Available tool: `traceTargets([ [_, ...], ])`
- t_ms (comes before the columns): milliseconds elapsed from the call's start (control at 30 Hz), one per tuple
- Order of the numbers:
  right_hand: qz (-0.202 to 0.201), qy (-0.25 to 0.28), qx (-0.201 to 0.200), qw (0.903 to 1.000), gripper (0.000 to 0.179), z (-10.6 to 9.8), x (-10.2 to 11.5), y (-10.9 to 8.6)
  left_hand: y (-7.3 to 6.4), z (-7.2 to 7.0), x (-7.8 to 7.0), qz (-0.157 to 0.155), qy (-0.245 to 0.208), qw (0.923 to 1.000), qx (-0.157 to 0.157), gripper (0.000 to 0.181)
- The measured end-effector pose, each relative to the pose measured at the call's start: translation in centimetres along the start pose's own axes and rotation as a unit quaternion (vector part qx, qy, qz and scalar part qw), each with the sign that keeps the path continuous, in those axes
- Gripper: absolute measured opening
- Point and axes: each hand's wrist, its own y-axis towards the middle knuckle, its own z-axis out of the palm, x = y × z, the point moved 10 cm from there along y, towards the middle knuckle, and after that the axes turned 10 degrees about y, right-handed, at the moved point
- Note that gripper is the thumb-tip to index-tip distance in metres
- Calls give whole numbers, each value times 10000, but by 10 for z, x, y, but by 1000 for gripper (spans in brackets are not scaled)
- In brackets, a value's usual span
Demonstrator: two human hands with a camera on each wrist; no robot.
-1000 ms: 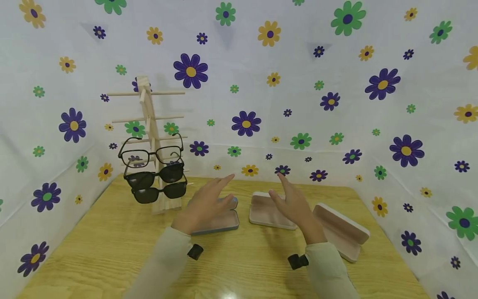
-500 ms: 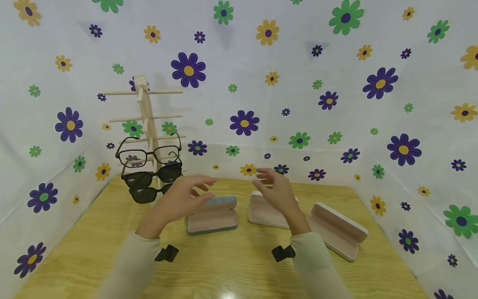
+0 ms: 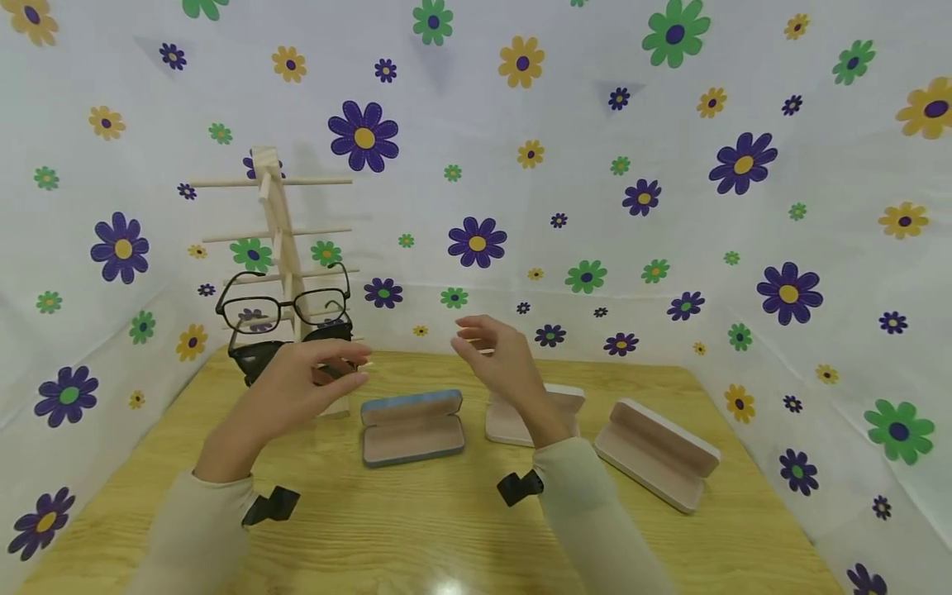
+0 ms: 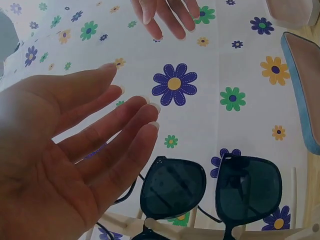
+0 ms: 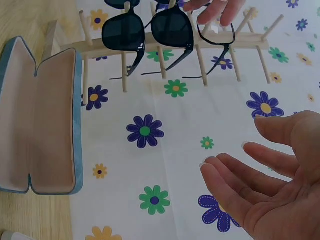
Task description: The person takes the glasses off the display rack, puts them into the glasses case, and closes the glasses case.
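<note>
My left hand [image 3: 290, 384] hovers in front of a wooden eyewear rack, its fingers loosely bent and holding nothing. From the head camera it covers part of the sunglasses [image 3: 256, 357]. Above those hangs a pair of black-framed clear eyeglasses [image 3: 286, 304]. Two pairs of sunglasses show in the right wrist view, an outer pair [image 5: 123, 32] and an inner pair [image 5: 172, 27]. Raised in the air right of the rack, my right hand [image 3: 506, 368] is relaxed with nothing in it. Below and between the hands lies a blue glasses case [image 3: 412, 450], lid up, bare inside.
The wooden rack [image 3: 277, 207] stands at the back left, with bare pegs on its upper tiers. A white glasses case [image 3: 506, 426], partly behind my right arm, and another white case [image 3: 654, 463] lie with lids raised. Flower-patterned cloth [image 3: 565, 83] walls the wooden table [image 3: 416, 529].
Both hands have moved left, away from above the cases, and their fingers have bent more. The left hand is now in front of the rack. The head view has turned slightly right.
</note>
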Motion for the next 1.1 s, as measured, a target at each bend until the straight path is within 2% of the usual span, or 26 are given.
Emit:
traceTargets([
  [333,-294,207,257,9990,34,33,22,13,-17,-33,4,167,188,9980,-574,22],
  [567,-296,286,346,9986,34,51,32,21,-25,-60,8,94,703,9929,-951,23],
  [733,-234,432,415,9979,35,65,39,28,-30,-76,14,72,869,9890,-1191,27],
  [933,-332,472,449,9973,34,78,49,34,-38,-98,28,-330,852,9848,-1477,27],
  [1100,-281,487,392,9976,36,83,52,39,-48,-121,37,-496,1099,9735,-1943,29],
])
